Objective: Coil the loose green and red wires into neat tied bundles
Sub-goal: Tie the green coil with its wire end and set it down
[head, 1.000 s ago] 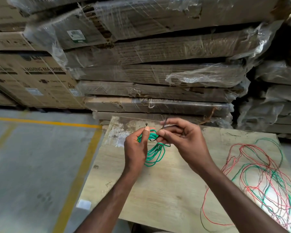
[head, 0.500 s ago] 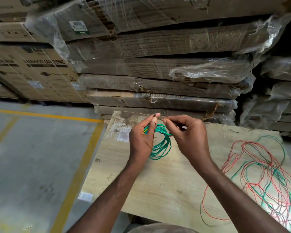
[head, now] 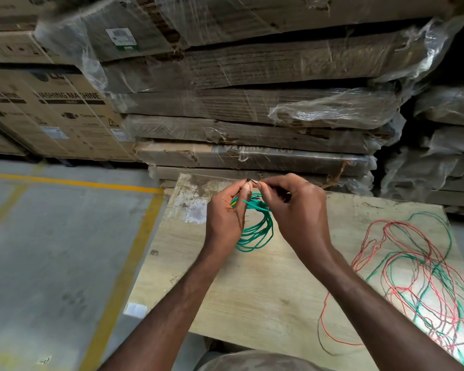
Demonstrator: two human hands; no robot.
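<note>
A small coil of green wire (head: 255, 234) hangs between my hands above the wooden board (head: 252, 295). My left hand (head: 225, 218) grips the coil's left side, thumb and forefinger pinched at the top. My right hand (head: 295, 210) pinches a thin dark tie end (head: 249, 180) against the left fingertips, just over the coil. A loose tangle of red and green wires (head: 423, 285) lies spread on the board's right part.
Stacks of plastic-wrapped flat cardboard packs (head: 252, 108) rise right behind the board. Washing machine cartons (head: 51, 113) stand at the left. Grey concrete floor with yellow lines (head: 118, 263) runs along the board's left edge.
Both hands have lifted slightly and closed together at the top of the coil. The coil now hangs rounder, and the dark tie end shows between the fingertips.
</note>
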